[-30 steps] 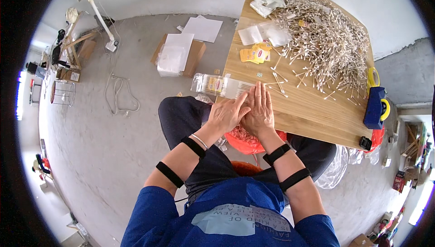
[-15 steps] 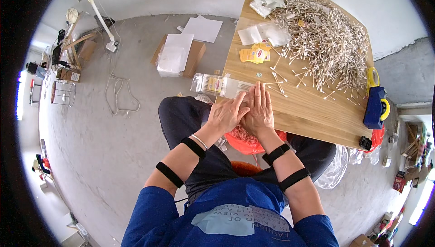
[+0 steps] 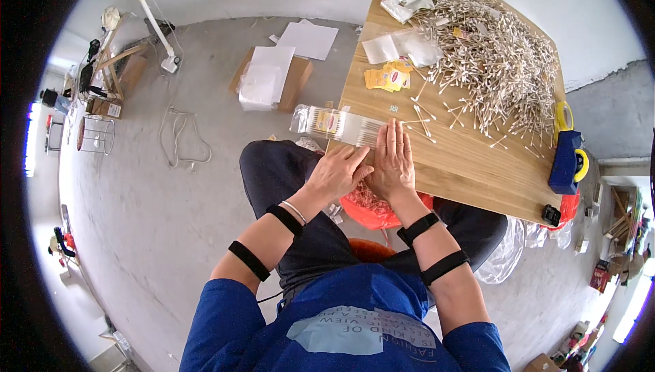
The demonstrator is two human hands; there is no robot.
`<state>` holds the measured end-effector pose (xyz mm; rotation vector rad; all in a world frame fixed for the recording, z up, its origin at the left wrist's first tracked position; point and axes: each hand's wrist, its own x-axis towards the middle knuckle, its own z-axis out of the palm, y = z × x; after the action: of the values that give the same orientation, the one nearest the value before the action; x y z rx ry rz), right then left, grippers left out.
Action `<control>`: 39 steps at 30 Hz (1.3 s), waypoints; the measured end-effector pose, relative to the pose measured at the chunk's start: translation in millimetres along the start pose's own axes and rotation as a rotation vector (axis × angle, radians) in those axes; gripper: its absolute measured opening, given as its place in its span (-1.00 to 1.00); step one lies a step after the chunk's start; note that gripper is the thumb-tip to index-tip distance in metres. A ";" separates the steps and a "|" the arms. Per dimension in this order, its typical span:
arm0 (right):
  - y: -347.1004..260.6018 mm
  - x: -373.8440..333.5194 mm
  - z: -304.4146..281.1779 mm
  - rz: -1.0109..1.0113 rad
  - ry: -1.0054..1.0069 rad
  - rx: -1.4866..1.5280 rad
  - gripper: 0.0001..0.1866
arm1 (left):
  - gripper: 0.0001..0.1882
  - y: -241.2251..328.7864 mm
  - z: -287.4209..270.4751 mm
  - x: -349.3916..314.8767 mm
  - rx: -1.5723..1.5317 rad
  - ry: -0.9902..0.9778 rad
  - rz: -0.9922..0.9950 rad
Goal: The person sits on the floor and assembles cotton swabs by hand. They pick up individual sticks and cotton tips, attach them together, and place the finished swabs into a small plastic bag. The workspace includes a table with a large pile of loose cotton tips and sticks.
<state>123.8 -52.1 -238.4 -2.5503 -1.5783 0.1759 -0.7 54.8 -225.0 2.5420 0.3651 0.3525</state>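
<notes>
At the table's near edge, a clear plastic bag lies lengthwise, its left end past the edge. Inside it are a row of cotton swabs and a yellow card. A further row of swabs sits at its right end, by my fingertips. My right hand lies flat beside that row, fingers stretched out together. Just below the bag is my left hand, its fingers extended toward the row and its thumb near the right palm. What lies under the palms is hidden.
A large heap of cotton swabs covers the table's far right, with loose swabs nearer. Yellow cards and clear bags lie left of it. A blue tape dispenser stands at the right edge. A red bag is below the table edge.
My left hand has drawn slightly down and left, so more of the swab row shows. My right hand stays flat in nearly the same place. The whole view has shifted slightly.
</notes>
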 end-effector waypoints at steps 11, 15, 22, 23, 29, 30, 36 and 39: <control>-2.0 0.0 -4.0 0.010 -0.013 -0.026 -0.16 | -0.48 7.2 2.7 4.9 0.070 0.069 -0.012; -2.6 0.2 -2.7 0.012 0.003 -0.004 -0.17 | -0.45 5.5 3.5 5.5 0.076 0.087 0.005; -2.6 -0.1 -1.4 0.026 -0.010 -0.022 -0.20 | -0.39 5.7 3.5 8.3 0.089 -0.029 -0.093; -2.1 0.7 -0.7 0.027 -0.017 -0.035 -0.20 | -0.39 7.2 2.9 9.5 0.098 -0.024 -0.096; -3.1 0.2 -2.2 0.026 -0.023 -0.038 -0.20 | -0.38 8.9 4.2 11.1 0.131 -0.014 -0.099; -2.9 0.2 -1.9 0.024 -0.017 -0.033 -0.20 | -0.37 8.2 4.9 11.1 0.133 0.000 -0.087; -1.8 0.8 -2.0 0.031 -0.020 -0.020 -0.22 | -0.43 14.7 -2.2 14.9 0.098 -0.021 -0.127; -0.2 -0.1 2.7 0.004 0.063 0.003 -0.23 | -0.51 9.8 4.7 16.0 0.087 -0.019 -0.151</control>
<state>123.1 -52.0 -241.0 -2.5307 -1.5494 0.0980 17.4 49.8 -220.6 2.5804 0.5721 0.2603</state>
